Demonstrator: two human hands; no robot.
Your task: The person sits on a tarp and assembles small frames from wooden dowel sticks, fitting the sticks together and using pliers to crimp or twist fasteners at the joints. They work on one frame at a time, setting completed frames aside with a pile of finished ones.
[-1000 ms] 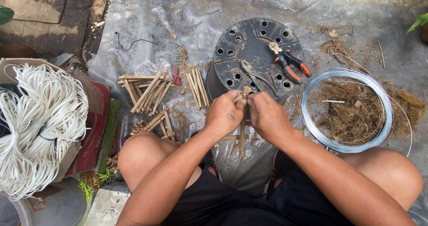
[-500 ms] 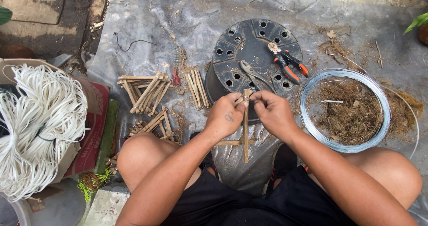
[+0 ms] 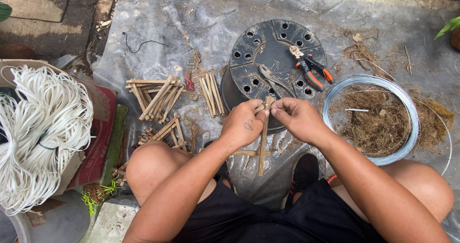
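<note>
My left hand (image 3: 244, 124) and my right hand (image 3: 295, 118) both grip the top end of a small frame of bamboo sticks (image 3: 261, 148), which hangs upright between my knees with a short crosspiece near its lower part. Fingertips of both hands pinch the sticks together at the top. Just beyond my hands lies an upturned black plastic pot (image 3: 273, 61) with round holes in its base. On the pot rest orange-handled pliers (image 3: 312, 69) and a second metal tool (image 3: 270, 77).
Bundles of cut bamboo sticks (image 3: 155, 97) lie on the grey plastic sheet (image 3: 167, 27) to the left. A coil of thin wire (image 3: 371, 118) rings a heap of brown fibre at right. A large hank of white cord (image 3: 40, 133) sits in a cardboard box at far left.
The stick frame has risen from low between my knees to upright in front of the pot. Both hands shifted slightly up and stay pinched on its top end.
</note>
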